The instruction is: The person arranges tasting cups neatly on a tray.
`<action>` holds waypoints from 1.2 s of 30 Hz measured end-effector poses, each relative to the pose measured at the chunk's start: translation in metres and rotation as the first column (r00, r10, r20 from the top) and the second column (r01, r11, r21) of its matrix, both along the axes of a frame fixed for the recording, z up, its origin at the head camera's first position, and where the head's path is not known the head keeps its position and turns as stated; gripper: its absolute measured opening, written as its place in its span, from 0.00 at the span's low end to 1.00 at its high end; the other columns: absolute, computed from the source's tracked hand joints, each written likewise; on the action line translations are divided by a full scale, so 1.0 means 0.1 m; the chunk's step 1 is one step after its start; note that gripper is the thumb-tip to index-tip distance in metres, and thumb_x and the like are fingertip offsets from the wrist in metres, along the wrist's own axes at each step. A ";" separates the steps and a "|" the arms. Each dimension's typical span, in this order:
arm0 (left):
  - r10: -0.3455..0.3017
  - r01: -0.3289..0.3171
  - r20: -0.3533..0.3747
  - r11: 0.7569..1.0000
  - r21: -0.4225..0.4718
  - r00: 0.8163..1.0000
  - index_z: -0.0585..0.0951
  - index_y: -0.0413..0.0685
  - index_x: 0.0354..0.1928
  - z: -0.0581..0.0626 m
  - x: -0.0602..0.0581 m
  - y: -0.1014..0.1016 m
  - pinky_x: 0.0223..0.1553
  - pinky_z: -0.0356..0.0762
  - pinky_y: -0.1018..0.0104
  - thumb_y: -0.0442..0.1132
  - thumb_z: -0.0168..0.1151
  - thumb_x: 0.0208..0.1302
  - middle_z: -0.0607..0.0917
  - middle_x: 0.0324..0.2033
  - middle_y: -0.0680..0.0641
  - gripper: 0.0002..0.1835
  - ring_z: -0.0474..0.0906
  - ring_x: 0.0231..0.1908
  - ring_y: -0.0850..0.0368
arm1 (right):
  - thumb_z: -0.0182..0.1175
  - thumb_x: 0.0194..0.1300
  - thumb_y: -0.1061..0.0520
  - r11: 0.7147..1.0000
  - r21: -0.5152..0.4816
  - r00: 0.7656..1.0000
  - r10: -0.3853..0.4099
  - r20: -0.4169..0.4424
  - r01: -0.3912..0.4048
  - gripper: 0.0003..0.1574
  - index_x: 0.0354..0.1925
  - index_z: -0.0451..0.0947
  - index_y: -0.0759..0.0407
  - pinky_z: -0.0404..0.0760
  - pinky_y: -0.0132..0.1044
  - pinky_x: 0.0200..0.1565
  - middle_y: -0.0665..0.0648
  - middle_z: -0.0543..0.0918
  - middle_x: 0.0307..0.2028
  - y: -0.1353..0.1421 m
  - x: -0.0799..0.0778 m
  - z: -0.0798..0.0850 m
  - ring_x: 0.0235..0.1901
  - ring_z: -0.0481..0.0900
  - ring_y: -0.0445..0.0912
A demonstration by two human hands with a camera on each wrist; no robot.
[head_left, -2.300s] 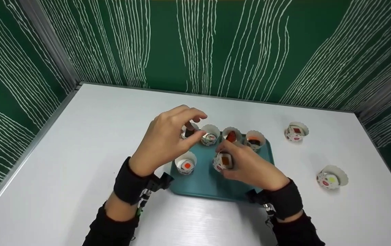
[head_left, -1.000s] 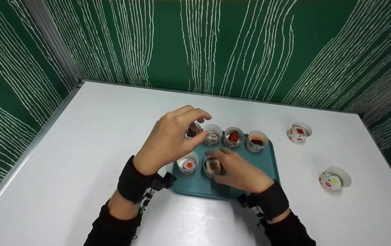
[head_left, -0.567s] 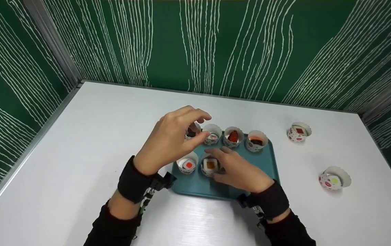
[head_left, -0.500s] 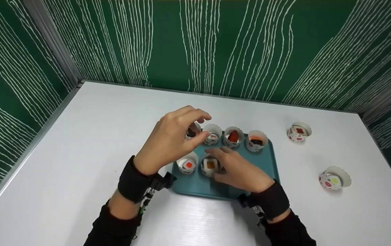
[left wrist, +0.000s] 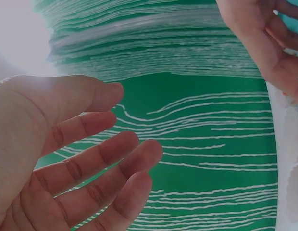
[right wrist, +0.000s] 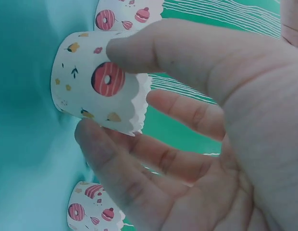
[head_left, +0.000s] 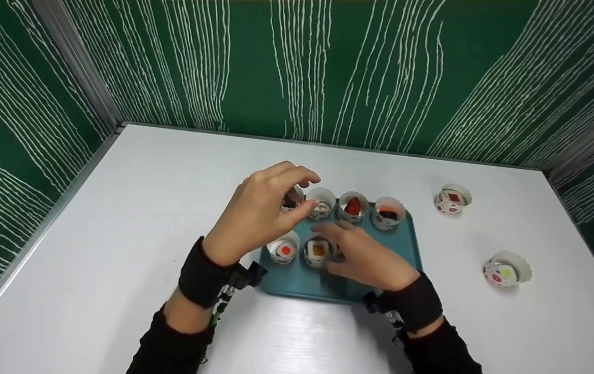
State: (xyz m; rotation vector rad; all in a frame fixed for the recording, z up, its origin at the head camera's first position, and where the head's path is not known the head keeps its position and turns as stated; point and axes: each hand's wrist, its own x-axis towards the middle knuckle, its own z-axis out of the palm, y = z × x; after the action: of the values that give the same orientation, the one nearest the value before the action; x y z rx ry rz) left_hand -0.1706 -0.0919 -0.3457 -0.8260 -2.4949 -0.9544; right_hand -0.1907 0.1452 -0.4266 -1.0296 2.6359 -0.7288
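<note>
Over the blue-green tray [head_left: 302,283], my right hand [head_left: 372,254] is beside a patterned paper baking cup [right wrist: 77,77] with a scalloped rim. That cup stands upright on the tray and holds a white piece with a brown square [head_left: 319,250]. In the right wrist view my thumb [right wrist: 134,53] and forefinger lie loosely about its wall; whether they touch it is unclear. My left hand [head_left: 263,208] hovers above the tray's left side, fingers relaxed, holding nothing. It partly hides a back-row cup [head_left: 290,200]. Left of the brown-square cup is a cup with a red-centred piece [head_left: 285,250].
Along the tray's back stand a cup with a pale piece [head_left: 320,205], one with a red piece [head_left: 353,208] and one with an orange and black piece [head_left: 388,214]. Off the tray at right are a red-square cup [head_left: 452,199] and a yellow-green-dot cup [head_left: 506,269].
My right hand has moved left with the brown-square cup and set it down beside the red-centred one. The cup then shifted slightly left of the hand. My left hand stays nearly still.
</note>
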 end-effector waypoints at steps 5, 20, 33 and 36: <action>-0.002 0.002 0.010 1.000 -0.006 1.000 0.87 0.46 0.58 -0.01 -0.01 0.01 0.41 0.87 0.62 0.38 0.71 0.72 0.89 0.47 0.47 0.15 0.90 0.39 0.56 | 0.72 0.68 0.62 1.000 -0.005 1.000 0.004 -0.011 -0.004 0.39 0.74 0.72 0.62 0.85 0.53 0.55 0.64 0.83 0.64 0.05 0.01 0.04 0.59 0.86 0.56; 0.003 -0.003 0.015 0.998 -0.063 1.000 0.87 0.47 0.57 -0.06 -0.02 0.10 0.41 0.88 0.60 0.41 0.73 0.71 0.89 0.44 0.46 0.16 0.90 0.40 0.55 | 0.70 0.70 0.64 0.999 -0.029 0.999 -0.045 0.014 0.045 0.32 0.69 0.77 0.62 0.88 0.53 0.52 0.63 0.86 0.57 0.24 0.01 0.24 0.50 0.88 0.56; -0.059 0.056 -0.024 0.990 -0.131 0.998 0.86 0.48 0.58 -0.18 -0.02 0.23 0.39 0.86 0.57 0.42 0.73 0.72 0.89 0.45 0.47 0.16 0.86 0.39 0.53 | 0.66 0.72 0.64 0.987 -0.095 0.990 -0.134 -0.037 0.130 0.19 0.58 0.84 0.52 0.82 0.37 0.44 0.51 0.84 0.42 0.49 0.13 0.58 0.39 0.81 0.41; -0.068 0.064 -0.029 0.989 -0.135 0.997 0.86 0.48 0.58 -0.20 -0.01 0.24 0.40 0.86 0.56 0.42 0.73 0.71 0.89 0.45 0.47 0.16 0.87 0.41 0.52 | 0.67 0.73 0.63 0.980 -0.115 0.985 -0.168 -0.037 0.162 0.19 0.59 0.84 0.52 0.84 0.37 0.45 0.51 0.86 0.45 0.58 0.17 0.69 0.41 0.83 0.41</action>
State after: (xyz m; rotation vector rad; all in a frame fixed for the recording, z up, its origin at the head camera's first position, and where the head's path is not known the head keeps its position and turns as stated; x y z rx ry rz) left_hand -0.1719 -0.0677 -0.3662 -0.9637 -2.5395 -0.7936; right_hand -0.1740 0.2034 -0.3573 -0.8718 2.7734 -0.9077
